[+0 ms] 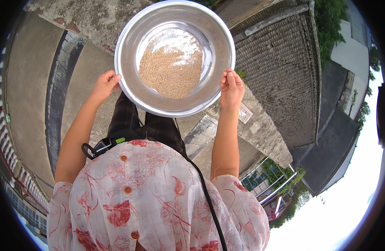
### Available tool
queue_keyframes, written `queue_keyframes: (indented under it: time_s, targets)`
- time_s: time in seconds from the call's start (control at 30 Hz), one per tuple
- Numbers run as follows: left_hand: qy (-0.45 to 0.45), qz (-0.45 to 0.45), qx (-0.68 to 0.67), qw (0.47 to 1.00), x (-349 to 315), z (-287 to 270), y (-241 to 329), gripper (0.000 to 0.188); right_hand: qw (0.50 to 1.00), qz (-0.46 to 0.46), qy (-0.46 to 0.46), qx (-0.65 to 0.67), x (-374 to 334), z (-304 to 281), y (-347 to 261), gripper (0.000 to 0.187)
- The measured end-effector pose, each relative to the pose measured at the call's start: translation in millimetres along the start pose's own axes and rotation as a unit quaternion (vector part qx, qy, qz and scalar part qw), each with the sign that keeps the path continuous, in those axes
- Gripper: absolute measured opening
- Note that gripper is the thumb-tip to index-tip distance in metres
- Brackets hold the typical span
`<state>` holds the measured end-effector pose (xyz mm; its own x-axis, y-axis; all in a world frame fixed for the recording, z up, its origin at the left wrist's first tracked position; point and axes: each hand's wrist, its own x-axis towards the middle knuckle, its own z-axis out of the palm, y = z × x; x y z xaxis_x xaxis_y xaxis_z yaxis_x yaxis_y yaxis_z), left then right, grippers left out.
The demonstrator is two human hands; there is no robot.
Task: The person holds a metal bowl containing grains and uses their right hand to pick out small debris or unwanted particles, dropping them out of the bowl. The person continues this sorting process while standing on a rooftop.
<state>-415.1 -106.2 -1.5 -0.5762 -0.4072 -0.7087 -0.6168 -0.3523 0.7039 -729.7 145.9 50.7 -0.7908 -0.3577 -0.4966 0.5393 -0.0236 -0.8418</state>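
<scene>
A wide, shiny metal basin (pixel 127 85) is held out in front of me at waist height. Light brown grains (pixel 171 75) are spread over its bottom, thicker toward the near side. Bare metal shines through at the far side of the bottom. My left hand (pixel 104 85) grips the rim at the left, its thumb near the edge and its other fingers partly hidden by the basin. At the right, my right hand (pixel 232 87) pinches the rim between thumb and curled fingers.
A rough concrete ledge (pixel 86 21) runs beyond the basin and along the right. Past it lies a grey tiled roof (pixel 280 62). A dark strip (pixel 61 79) crosses the concrete floor (pixel 29 79) at left. Metal railings (pixel 267 184) stand at lower right, a white balustrade (pixel 12 154) at far left.
</scene>
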Motion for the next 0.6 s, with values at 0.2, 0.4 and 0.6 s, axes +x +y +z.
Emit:
queue_keyframes:
  time_s: [0.2, 0.4, 0.6]
  targets:
    - [0.000, 0.002, 0.006, 1.000, 3.7, 0.6, -1.0, 0.028, 0.912, -0.209, 0.160, -0.315, 28.0, -71.4, -20.9, 0.028]
    - [0.000, 0.001, 0.009, 1.000, -2.4, -0.4, 8.9, 0.026, 0.929, -0.139, 0.195, -0.282, 20.6, -58.9, -17.8, 0.025]
    - [-0.006, 0.002, -0.005, 1.000, 1.0, 1.1, 2.1, 0.027, 0.953, -0.168, 0.066, -0.242, 2.7, -5.2, 4.9, 0.015]
